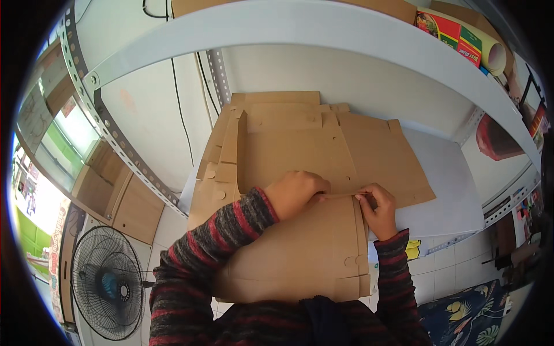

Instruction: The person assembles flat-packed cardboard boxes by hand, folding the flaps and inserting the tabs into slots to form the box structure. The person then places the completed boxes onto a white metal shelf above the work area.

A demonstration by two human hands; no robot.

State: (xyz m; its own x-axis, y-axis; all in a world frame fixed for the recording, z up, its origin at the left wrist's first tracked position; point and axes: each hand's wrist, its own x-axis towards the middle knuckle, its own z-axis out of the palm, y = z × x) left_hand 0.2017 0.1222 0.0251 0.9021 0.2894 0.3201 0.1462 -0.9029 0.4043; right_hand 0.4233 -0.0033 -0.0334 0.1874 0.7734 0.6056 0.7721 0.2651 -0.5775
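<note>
Head view centres on the flattened cardboard [300,150], brown and matt, laid in overlapping layers on the pale shelf [453,173]. It covers the left and middle of that shelf, reaches past the front edge toward the person, and leaves the right front corner bare. Small half-round cuts and little tabs mark its panels; creases run straight across it, and one narrow flap [242,150] stands up along the left side. Near the middle, a thin folded strip [341,196] stretches between the hands. The right hand [378,210] pinches its right end between thumb and index finger; the left hand [297,193] is curled at the other end, its fingertips partly hidden, so I cannot tell how firmly they close. Both knitted sleeves [231,225] are striped grey and red. Above the shelf's back edge, behind a smooth metal beam [317,23], sit a glossy red and green carton [447,32], its contents out of sight, and a cream roll [495,56] with an open round end. Perforated metal posts [104,115] frame the shelf. Beyond its left edge are a round wire-caged fan [109,282] and a wooden cabinet [135,202]; below the right front corner lies dark leaf-patterned fabric [467,311].
</note>
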